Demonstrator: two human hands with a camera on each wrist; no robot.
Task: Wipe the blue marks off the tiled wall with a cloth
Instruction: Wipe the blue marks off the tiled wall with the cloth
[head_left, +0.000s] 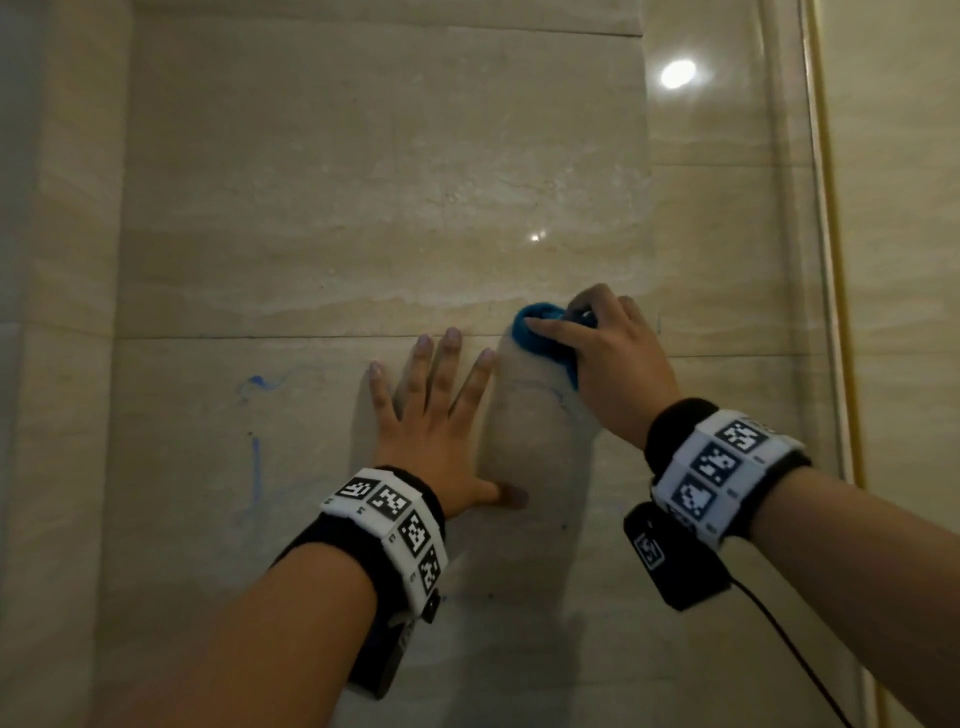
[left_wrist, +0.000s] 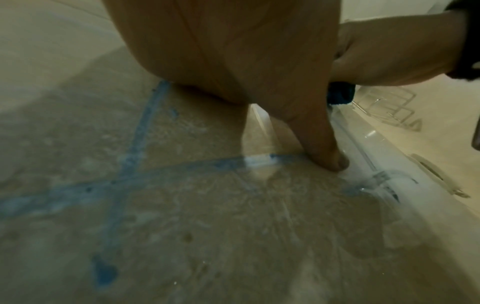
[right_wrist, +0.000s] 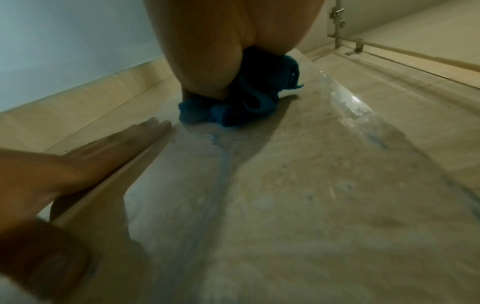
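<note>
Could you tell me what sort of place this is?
Probably a tiled bathroom or shower stall: glossy beige tiled wall, a glass panel with gold trim on the right, and metal hinge hardware.

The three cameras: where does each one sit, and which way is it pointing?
Head: worn on the head, facing the tiled wall; shows both forearms, the flat left hand and the right hand gripping the blue cloth.
Left wrist: looks along the left palm at crossed blue marks.
Right wrist: looks along the right hand at the cloth; left fingers show too.
All three share the cloth and wall.
</note>
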